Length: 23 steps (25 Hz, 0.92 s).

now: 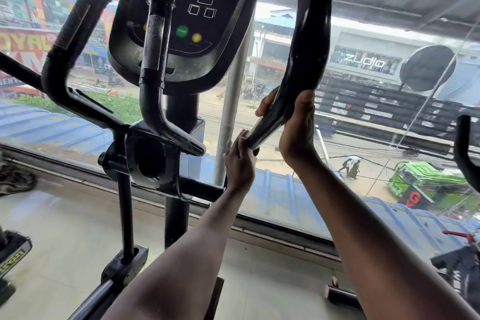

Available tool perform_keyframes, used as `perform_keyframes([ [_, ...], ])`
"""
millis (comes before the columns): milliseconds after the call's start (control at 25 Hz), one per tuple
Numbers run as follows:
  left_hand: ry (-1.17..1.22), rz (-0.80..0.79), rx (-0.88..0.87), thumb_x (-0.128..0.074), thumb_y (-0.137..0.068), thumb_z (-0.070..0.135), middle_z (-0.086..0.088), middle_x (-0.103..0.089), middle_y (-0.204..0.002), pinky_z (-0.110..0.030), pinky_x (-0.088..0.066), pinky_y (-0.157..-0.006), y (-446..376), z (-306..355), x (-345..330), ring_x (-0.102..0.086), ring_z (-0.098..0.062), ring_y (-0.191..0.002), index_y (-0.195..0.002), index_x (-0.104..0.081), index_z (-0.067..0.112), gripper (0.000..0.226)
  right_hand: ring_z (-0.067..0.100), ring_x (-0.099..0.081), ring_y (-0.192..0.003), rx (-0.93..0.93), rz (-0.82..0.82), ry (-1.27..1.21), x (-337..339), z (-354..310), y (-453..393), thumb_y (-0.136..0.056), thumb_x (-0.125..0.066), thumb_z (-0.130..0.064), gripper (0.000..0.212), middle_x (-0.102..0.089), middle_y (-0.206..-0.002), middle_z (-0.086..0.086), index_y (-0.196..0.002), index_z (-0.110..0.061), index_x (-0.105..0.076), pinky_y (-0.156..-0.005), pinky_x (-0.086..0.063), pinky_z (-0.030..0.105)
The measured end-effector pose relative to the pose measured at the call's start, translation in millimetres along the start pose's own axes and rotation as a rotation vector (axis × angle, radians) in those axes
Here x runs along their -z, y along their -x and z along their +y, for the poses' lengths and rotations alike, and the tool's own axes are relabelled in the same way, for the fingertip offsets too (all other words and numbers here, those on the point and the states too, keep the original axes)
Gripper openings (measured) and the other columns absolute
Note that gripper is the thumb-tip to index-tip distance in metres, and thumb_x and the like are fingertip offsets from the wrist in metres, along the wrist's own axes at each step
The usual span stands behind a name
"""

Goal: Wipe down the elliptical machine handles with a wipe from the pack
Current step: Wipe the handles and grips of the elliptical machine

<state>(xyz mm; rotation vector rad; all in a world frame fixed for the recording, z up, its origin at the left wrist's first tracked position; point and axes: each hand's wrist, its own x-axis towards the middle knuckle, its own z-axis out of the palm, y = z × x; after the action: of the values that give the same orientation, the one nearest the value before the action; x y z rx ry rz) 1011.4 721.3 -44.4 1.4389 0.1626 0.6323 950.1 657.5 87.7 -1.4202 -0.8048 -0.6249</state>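
The elliptical's right moving handle (309, 41) is a glossy black curved bar rising to the top edge. My right hand (296, 125) grips it at its lower bend, fingers wrapped round the far side. Just below, my left hand (240, 156) grips the same bar's lower end. No wipe or pack shows in view; whether a wipe lies under either palm is hidden. The left moving handle (75, 34) and the inner fixed grip (155, 41) stand untouched to the left.
The console (192, 15) with green and yellow buttons hangs above the central post (179, 189). A large window (363, 138) runs right behind the machine. Another machine's handle (465, 153) is at the right edge, and dark equipment (462, 267) sits at lower right.
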Motion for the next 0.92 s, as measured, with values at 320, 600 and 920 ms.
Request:
perform_keyframes([
  [320, 0.327, -0.045, 0.221, -0.032, -0.104, 0.040, 0.002, -0.065, -0.065, -0.021, -0.042, -0.062, 24.2, 35.2, 3.9, -0.058, -0.005, -0.056, -0.091, -0.066, 0.013, 0.045, 0.028, -0.059, -0.095, -0.168, 0.259, 0.129, 23.4, 28.0, 37.2, -0.089, -0.038, -0.057, 0.044, -0.059, -0.104, 0.018, -0.102, -0.020, -0.059, -0.085, -0.046, 0.039],
  [600, 0.409, -0.200, 0.270, -0.025, -0.098, 0.061, 0.005, -0.072, -0.075, -0.022, -0.050, -0.078, 31.6, 49.4, 18.4, -0.068, -0.010, -0.077, -0.104, -0.063, 0.018, 0.058, 0.012, -0.065, -0.073, -0.562, 0.219, -0.027, -7.4, 80.1, 91.2, -0.077, -0.076, -0.021, 0.014, -0.069, -0.076, -0.007, -0.077, -0.020, -0.062, -0.068, -0.050, 0.031],
  [920, 0.171, -0.043, 0.014, -0.033, -0.105, 0.033, 0.009, -0.070, -0.091, -0.012, -0.046, -0.074, 27.2, 70.3, 24.1, -0.064, 0.009, -0.075, -0.095, -0.068, 0.020, 0.038, 0.023, -0.064, -0.068, -0.809, 0.286, -0.082, -8.4, 110.9, 53.5, -0.078, -0.070, -0.009, 0.020, -0.068, -0.083, 0.012, -0.080, -0.018, -0.052, -0.055, -0.049, 0.027],
])
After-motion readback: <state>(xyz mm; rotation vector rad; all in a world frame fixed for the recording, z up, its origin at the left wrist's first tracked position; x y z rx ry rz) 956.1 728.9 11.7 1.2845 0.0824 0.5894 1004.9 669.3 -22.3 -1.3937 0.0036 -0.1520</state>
